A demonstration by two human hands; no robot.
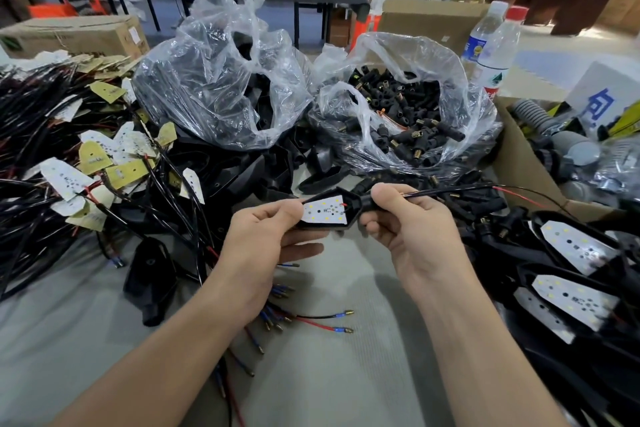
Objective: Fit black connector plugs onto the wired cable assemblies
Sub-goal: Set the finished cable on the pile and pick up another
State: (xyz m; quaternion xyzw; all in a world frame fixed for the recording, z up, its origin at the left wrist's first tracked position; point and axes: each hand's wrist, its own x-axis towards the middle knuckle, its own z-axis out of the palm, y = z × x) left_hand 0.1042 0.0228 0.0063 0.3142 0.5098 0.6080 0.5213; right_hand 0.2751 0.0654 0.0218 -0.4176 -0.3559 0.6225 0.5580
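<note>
Held over the near middle of the table: a black lamp housing (351, 203) with a white LED board (323, 210) seated inside. Left hand (273, 236) pinching the housing's left tip, thumb on top. Right hand (405, 222) curled round what looks like a black connector plug (367, 203) touching the housing's right end, red-and-black wire (485, 188) trailing right. Farther back, right of centre, an open plastic bag (408, 55) of loose plugs.

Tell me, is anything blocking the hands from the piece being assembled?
Nothing visible does. The left hand holds the black housing with its LED board, and the right hand grips the black plug at its end.
</note>
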